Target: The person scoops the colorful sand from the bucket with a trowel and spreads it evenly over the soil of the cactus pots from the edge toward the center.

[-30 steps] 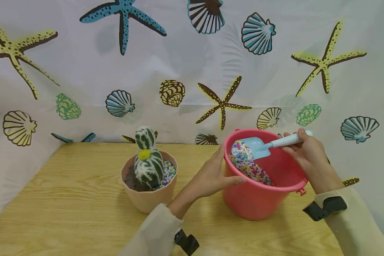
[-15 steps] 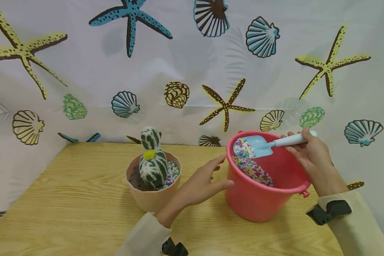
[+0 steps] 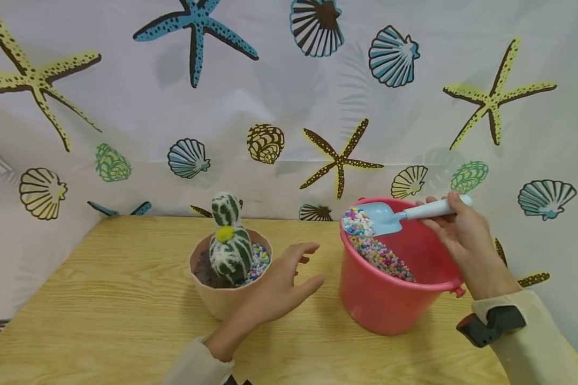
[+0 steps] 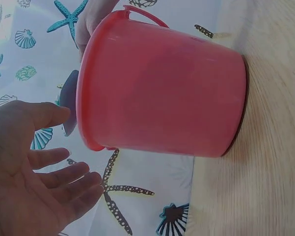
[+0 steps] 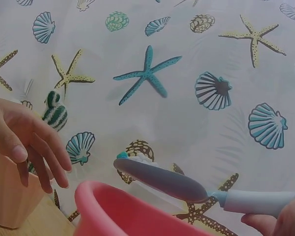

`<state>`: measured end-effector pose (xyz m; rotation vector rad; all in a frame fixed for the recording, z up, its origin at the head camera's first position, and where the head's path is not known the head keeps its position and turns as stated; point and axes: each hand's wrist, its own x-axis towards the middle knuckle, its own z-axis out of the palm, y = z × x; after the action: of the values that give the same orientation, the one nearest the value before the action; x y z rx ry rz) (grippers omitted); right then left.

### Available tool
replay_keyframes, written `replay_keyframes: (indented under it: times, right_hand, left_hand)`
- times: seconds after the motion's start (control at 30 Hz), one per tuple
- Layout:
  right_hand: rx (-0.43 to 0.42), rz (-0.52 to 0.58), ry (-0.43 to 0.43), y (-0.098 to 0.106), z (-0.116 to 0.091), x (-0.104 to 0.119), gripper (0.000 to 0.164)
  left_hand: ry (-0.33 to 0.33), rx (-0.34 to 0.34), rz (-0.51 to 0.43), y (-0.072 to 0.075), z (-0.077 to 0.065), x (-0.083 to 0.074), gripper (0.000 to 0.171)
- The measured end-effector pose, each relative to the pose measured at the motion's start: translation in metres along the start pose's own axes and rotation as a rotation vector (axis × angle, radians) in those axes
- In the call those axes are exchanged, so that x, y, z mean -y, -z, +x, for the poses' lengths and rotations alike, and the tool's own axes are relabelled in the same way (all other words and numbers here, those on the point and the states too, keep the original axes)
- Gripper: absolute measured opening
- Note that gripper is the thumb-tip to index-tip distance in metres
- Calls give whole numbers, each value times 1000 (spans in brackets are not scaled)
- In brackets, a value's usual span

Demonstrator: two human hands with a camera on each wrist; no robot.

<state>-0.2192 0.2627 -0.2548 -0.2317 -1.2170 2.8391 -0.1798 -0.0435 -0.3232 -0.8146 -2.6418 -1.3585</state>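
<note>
Now the left hand [image 3: 274, 286], loose and empty, has come away from the bucket [image 3: 387, 305] near the tabletop's [image 3: 101, 310] back-right corner, apparently leaving it unsteadied, while the right hand [image 3: 469, 238] grips the bead-laden shovel [image 3: 387, 216] above it.

My tabletop [image 3: 101, 289]: pot [image 3: 211, 299] left, bucket [image 3: 382, 307] right, cloth [image 3: 270, 85] behind.
A cactus [image 3: 230, 254] stands in the pot, pebbles [image 3: 260, 261] to its right; more lie in the bucket. My left hand [image 3: 279, 286] is between the two; my right hand [image 3: 464, 240] holds a scoop [image 3: 387, 218] over the bucket.
</note>
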Motion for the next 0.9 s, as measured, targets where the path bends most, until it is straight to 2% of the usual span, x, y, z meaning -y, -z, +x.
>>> replay_keyframes:
  times: [0.23, 0.47, 0.6, 0.9]
  right_hand:
    - [-6, 49, -9, -8, -3, -7, 56]
    - [-1, -11, -4, -22, -8, -19, 54]
    - [-13, 12, -13, -28, -9, -24, 51]
    - [-41, -12, -24, -42, -13, -36, 48]
  left_hand:
    - [-1, -5, 11, 12, -13, 1, 51]
    - [1, -17, 23, 19, -28, 3, 48]
    - [12, -25, 18, 23, -34, 5, 47]
    - [48, 14, 13, 31, -49, 11, 45]
